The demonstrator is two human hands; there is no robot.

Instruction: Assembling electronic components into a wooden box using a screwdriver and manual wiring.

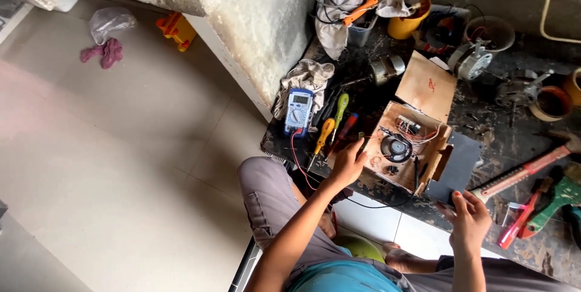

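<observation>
My left hand [348, 162] rests at the near left edge of an open cardboard box [407, 147], fingers curled beside a red-handled screwdriver [346, 127]; whether it grips anything I cannot tell. The box holds a round black speaker part [396, 148], a small circuit board and thin wires. My right hand [467, 222] hovers with fingers spread over the dark workbench edge [423, 207], just below a grey flat panel [458, 168]. A blue multimeter [298, 111] lies left of yellow- and green-handled screwdrivers [330, 128].
A rag [305, 80] lies by the multimeter. Motors, a yellow cup [407, 24], bowls, tape rolls and cables crowd the bench's back. A red-handled tool [520, 174] and a green one [560, 198] lie at right. Tiled floor [121, 147] at left holds a pink cloth.
</observation>
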